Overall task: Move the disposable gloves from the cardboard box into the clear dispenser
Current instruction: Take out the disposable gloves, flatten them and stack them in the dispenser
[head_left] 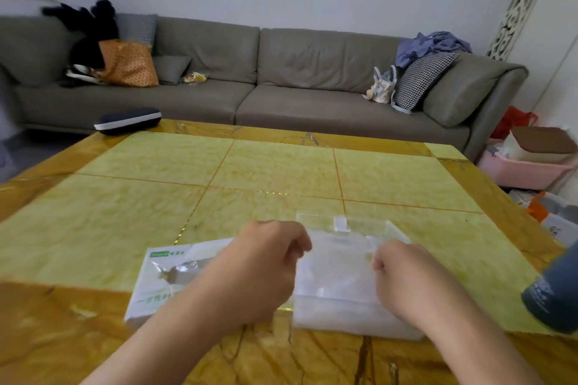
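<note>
Gloves (336,283) sit in the clear dispenser (359,319) on the table (250,172), right in front of me.

The gloves look like a soft white pile inside the clear box. My left hand (266,266) is over its left edge with my fingers curled in, and my right hand (403,272) is over its right side with fingers curled too; I cannot tell if they pinch a glove. The white and green cardboard box (159,278) lies flat just beside the dispenser, partly under my left arm. The table top is shiny yellow stone with gold lines. A dark case (128,120) sits at its far corner. Behind is a long grey sofa (250,78) with an orange bag (129,62), a checked pillow (422,78) and blue clothes (431,47). A pink tub (525,172) is on the floor at the right.
</note>
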Demonstrator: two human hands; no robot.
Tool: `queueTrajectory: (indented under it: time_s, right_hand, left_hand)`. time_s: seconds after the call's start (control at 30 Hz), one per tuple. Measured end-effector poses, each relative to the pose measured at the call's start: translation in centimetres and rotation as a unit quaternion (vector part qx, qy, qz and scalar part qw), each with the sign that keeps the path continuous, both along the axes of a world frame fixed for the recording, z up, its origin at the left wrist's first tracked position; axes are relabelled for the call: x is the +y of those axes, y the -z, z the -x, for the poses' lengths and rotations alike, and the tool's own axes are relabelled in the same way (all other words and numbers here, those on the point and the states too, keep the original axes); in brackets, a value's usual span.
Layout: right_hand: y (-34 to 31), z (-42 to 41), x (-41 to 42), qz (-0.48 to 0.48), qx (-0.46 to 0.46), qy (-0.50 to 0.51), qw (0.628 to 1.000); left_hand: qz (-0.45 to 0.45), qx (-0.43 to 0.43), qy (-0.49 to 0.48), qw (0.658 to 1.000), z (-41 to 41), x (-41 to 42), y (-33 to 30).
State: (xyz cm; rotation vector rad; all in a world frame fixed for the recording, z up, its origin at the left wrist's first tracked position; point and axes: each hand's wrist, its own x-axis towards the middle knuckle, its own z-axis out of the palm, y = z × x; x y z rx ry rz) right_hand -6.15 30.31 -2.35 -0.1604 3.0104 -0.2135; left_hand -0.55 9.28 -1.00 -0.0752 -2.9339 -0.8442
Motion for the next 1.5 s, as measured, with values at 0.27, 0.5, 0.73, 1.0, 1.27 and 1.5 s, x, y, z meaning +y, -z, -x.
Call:
queueTrajectory:
  time_s: [0.27, 0.5, 0.73, 1.0, 1.27, 1.5]
  right_hand:
    - [-0.2, -1.3, -3.5, 0.06, 0.224, -0.058, 0.971]
    - [2.5, -5.6, -10.0, 0.117, 0.125, -0.326, 0.93]
    - [5.4, -6.1, -12.7, 0.051, 0.036, -0.381, 0.922]
    - [4.7, -6.3, -12.7, 0.077, 0.016, -0.371, 0.925]
    - [0.8, -4.6, -8.9, 0.579, -0.013, -0.093, 0.81]
    - [-1.3, -1.7, -5.5, 0.728, -0.152, -0.008, 0.668]
  left_hand:
    - [0.093, -0.066, -0.172, 0.979, -1.3, -9.4, 3.0]
    - [0.104, -0.055, -0.159, 0.98, -0.7, -9.5, 4.1]
    - [-0.063, -0.001, -0.181, 0.981, -0.8, -10.7, 3.0]
    - [-0.517, 0.095, -0.178, 0.832, -1.5, -10.3, 0.6]
    - [-0.63, 0.042, -0.135, 0.763, -1.3, -8.2, 0.9]
    - [-0.543, -0.022, -0.061, 0.837, -1.6, -5.6, 1.6]
